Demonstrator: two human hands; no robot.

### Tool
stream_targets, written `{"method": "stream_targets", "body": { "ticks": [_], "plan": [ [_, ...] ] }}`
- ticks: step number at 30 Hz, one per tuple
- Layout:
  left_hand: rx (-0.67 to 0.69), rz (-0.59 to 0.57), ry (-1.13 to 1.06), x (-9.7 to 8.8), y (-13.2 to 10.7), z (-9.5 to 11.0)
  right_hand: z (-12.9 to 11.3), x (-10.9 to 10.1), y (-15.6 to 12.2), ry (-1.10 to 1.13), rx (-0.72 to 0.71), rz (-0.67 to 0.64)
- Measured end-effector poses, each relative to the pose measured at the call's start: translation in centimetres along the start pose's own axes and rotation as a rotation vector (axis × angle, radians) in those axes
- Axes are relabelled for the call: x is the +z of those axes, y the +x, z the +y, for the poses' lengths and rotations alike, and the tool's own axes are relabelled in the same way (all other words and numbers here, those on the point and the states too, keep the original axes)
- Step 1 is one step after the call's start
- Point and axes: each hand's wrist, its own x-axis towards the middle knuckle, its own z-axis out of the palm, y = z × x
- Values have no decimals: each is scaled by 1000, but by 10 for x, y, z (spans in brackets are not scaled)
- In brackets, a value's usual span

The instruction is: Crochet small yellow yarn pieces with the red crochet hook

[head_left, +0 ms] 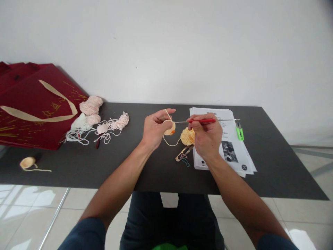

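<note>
Between the thumb and fingers of my left hand (155, 129) is a small, round cream crochet piece (169, 127) with an orange spot at its lower edge. A strand of cream yarn passes over the raised index finger. My right hand (208, 135) grips a crochet hook (204, 121) by its red handle, the metal shaft pointing left. The hook's tip reaches the crochet piece; whether it sits in a stitch is too small to tell. Below the hook lies a yellow yarn ball (187, 136), partly hidden by my right hand, with a strand running to the piece.
Printed sheets (226, 139) lie under my right hand, with green thread snips (239, 132) on their edge. A wooden tool (183, 153) and stitch markers (185, 161) lie nearby. Leftward are pink yarn (91, 105), tangled white yarn (78, 133), a dark red bag (39, 104) and another cream piece (27, 162).
</note>
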Motion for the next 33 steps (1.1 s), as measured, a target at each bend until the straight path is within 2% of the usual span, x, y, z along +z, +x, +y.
{"method": "stream_targets", "body": {
  "ticks": [5, 10, 15, 20, 27, 29, 33],
  "plan": [
    [-39, -10, -41, 0, 2, 3, 0, -1, 2, 54, 47, -8],
    [-35, -9, -45, 3, -1, 0, 9, 2, 3, 265, 235, -15],
    [-29, 38, -15, 4, -3, -4, 20, 5, -3, 254, 316, -8],
    [29, 74, -25, 4, -2, -4, 20, 8, -5, 260, 364, 25],
    [38, 80, -3, 4, -2, -2, 13, 16, -9, 197, 299, 73],
    [27, 71, -26, 4, -2, -3, 8, 19, -13, 101, 227, 92],
    [-24, 52, -133, 6, -1, -4, 1, 21, -22, -229, -5, 109]
  ]
}}
